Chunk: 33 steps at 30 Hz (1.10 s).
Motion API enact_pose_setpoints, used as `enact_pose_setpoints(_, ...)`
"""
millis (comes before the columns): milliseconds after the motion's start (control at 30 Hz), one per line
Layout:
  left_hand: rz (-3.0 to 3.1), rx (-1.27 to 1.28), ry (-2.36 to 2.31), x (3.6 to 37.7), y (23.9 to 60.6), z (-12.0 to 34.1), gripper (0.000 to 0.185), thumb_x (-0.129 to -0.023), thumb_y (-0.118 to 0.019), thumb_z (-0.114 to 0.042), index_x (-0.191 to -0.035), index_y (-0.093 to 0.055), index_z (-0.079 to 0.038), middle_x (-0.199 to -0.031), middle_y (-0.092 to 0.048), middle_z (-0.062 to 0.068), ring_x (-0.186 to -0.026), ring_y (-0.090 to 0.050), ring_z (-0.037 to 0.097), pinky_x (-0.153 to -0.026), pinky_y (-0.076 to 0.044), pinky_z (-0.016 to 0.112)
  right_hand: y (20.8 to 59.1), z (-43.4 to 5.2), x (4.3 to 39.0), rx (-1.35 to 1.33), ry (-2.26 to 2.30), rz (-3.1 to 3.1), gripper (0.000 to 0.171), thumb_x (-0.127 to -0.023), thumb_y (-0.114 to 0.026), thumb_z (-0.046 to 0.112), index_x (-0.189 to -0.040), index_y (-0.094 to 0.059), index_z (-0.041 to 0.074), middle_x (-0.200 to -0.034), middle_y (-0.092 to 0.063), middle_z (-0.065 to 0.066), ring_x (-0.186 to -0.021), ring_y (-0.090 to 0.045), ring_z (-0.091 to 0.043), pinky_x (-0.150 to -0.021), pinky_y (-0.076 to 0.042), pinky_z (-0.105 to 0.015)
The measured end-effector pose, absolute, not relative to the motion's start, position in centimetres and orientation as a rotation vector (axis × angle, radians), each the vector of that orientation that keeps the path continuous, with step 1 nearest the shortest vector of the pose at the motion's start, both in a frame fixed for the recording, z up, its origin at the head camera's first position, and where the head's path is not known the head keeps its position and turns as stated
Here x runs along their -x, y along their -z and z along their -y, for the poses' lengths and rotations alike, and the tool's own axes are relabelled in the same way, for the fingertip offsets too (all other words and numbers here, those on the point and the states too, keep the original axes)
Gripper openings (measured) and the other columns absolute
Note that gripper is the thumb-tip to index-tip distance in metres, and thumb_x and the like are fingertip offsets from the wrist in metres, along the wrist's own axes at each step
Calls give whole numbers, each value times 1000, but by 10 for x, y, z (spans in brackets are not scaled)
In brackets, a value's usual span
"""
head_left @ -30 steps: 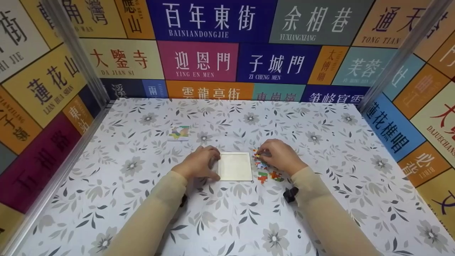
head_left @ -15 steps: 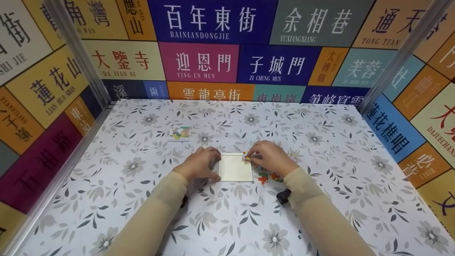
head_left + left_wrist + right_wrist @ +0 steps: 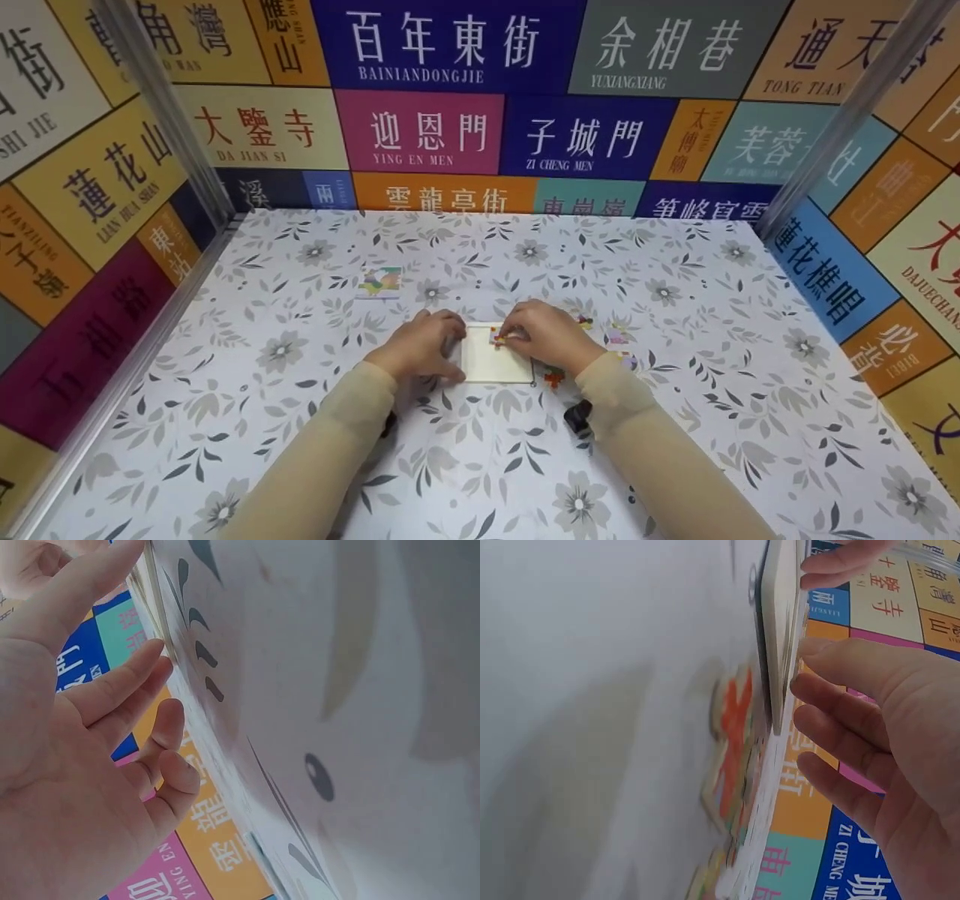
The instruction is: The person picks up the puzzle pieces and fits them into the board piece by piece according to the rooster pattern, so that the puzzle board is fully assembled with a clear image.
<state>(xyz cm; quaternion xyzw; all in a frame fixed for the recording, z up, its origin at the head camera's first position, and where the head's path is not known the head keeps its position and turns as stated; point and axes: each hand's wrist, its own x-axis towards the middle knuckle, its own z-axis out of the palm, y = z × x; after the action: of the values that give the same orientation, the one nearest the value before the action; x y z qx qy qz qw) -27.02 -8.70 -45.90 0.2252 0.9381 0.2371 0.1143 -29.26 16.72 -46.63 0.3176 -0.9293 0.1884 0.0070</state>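
A shallow cream puzzle tray (image 3: 487,367) with a raised rim lies on the table between the hands. My left hand (image 3: 421,343) rests at its left edge, thumb near the lower corner and fingers near the upper one. In the left wrist view, the left hand's (image 3: 90,720) fingertips meet the edge; two other fingers bend loosely. Over the tray's upper middle, my right hand (image 3: 551,334) pinches a small colourful jigsaw piece (image 3: 496,337). Whether the piece touches the tray floor I cannot tell. In the right wrist view, the right hand (image 3: 885,720) hides the piece.
Loose jigsaw pieces lie right of the tray, among them an orange one (image 3: 553,378) and a purple one (image 3: 618,334); the right arm covers some. A square picture card (image 3: 379,282) lies at the back left. Lettered panels (image 3: 420,127) wall in the floral tabletop (image 3: 480,247).
My right hand has carried a jigsaw piece leftward from the loose pieces to above the tray. Pieces on the right have come into sight. My left hand has stayed at the tray edge.
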Motion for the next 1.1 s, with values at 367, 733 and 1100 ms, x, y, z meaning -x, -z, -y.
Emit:
enact_pose_setpoints(367,-2767,-660,-672,269,457,85,64,-71,-95,-29,-126,-70,-10,-142,-60,0,-124,-53,30,-104,-47,47,465,-147,293,-1067,-512,2852,10,-92,-77,14,-100,-81,16,-102,-73,-1,-99,-68,-22,-88,-56,-40)
enact_pose_setpoints(733,-2802,-706,-599,268,455,86,61,-72,-94,-32,-123,-71,-8,-140,-61,3,-120,-56,35,-100,-49,50,469,-137,297,-1095,-542,2848,8,-90,-77,11,-94,-81,17,-101,-71,1,-98,-65,-20,-87,-55,-38)
enact_pose_setpoints(1100,-2774,-685,-676,269,456,87,63,-71,-94,-30,-125,-70,-8,-140,-61,3,-119,-55,33,-99,-50,49,467,-131,300,-1015,-563,2894,7,-91,-77,14,-96,-82,18,-101,-72,2,-97,-66,-20,-86,-55,-38)
